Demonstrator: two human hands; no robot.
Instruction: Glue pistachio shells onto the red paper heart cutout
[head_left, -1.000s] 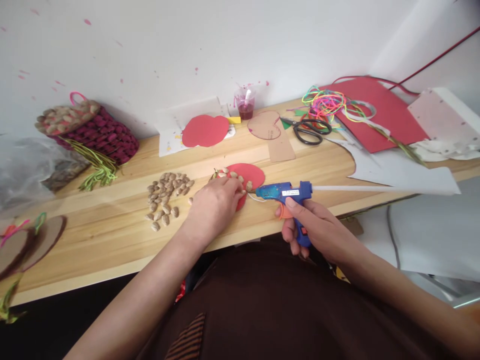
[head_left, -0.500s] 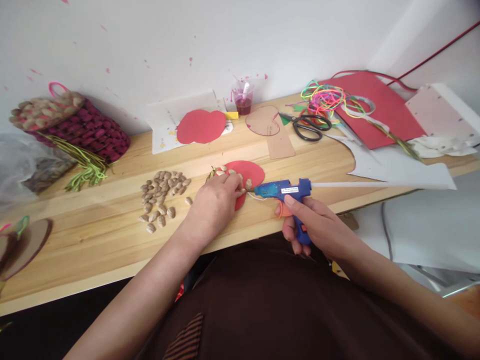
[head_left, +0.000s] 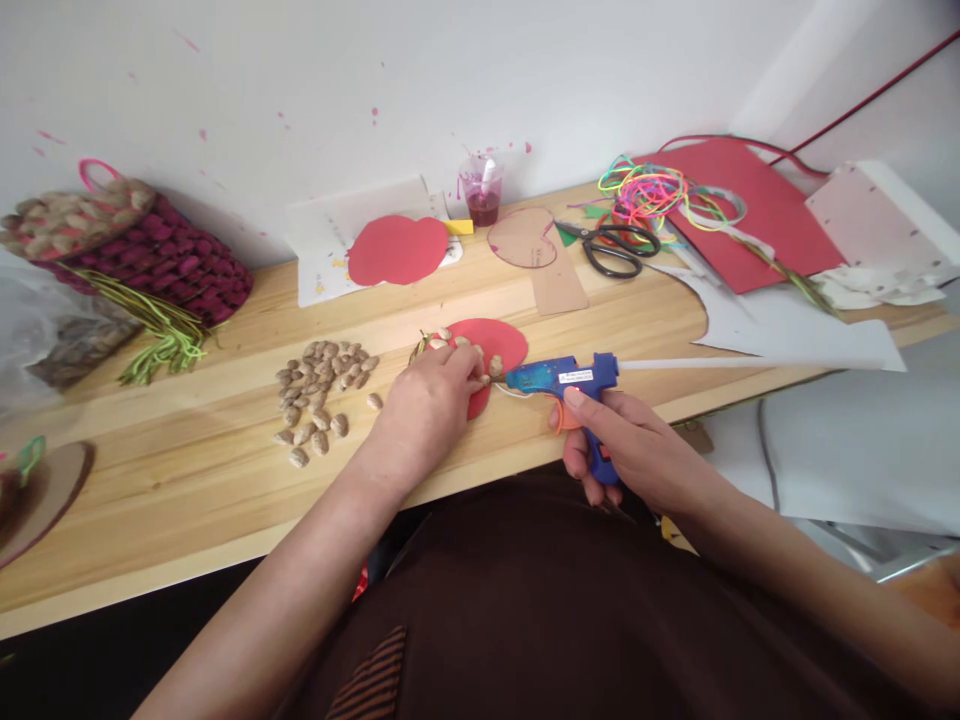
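Observation:
My right hand (head_left: 637, 450) grips a blue hot glue gun (head_left: 564, 378) by its handle, with the nozzle pointing left at a red paper shape (head_left: 501, 343) near the table's front edge. A white glue stick (head_left: 720, 364) sticks out of the gun's back. My left hand (head_left: 427, 405) rests on the left part of the red shape, fingertips pressing a small shell among several shells stuck along its edge. A pile of loose brown shells (head_left: 321, 385) lies to the left of that hand.
A dark red woven basket (head_left: 142, 250) with green strings sits at far left. At the back lie a second red cutout (head_left: 397, 250), a small cup (head_left: 482, 195), a cardboard heart (head_left: 523, 238), scissors (head_left: 619, 248), neon cords (head_left: 649, 190) and red and white paper sheets (head_left: 757, 215).
The view has drifted a little; things sit slightly further left and higher. Both hands keep their places on the red shape and the glue gun.

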